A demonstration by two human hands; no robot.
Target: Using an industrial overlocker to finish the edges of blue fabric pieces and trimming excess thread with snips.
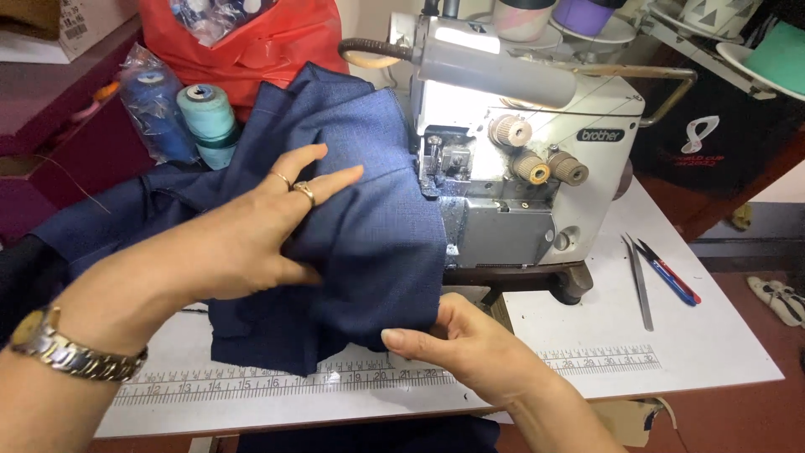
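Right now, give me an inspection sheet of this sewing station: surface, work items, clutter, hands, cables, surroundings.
Surface: white table with a printed ruler strip along the front edge.
Work items: folded navy fabric lies against the sewing machine, by its needle area.
Clutter: tweezers and a red and blue snips right of the machine; teal thread cone and a bagged blue cone at back left; red plastic bag behind them.
Hands: left hand flat on the fabric, rings and a wristwatch on; right hand has a pinch grip on the fabric's lower right corner.
Cables: nothing seen.
Surroundings: sandals on the floor at right; cups on shelves behind.
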